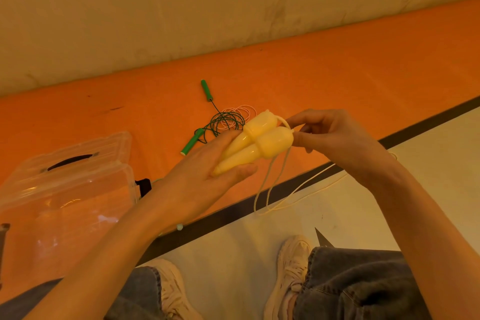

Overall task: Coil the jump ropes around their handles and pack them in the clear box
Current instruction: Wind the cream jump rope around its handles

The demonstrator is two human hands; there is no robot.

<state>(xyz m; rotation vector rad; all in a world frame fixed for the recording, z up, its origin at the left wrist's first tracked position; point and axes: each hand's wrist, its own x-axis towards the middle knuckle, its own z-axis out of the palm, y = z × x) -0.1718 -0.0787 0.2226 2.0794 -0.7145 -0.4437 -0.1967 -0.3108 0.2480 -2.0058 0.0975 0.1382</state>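
Sneakers (293, 262) below, left hand (205, 174) cradles both yellow handles (257, 140); right hand (330, 135) pinches the cord (272, 179), which should wrap snugly, evenly.

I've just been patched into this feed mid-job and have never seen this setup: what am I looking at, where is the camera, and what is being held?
There is no machine: a person works bare-handed, and the one camera sits on their head, looking down. The left hand holds two yellow handles side by side. The right hand pinches the pale rope at their ends; its loops hang loose. On the orange mat lie a green jump rope, a pink rope and the clear box with its lid.
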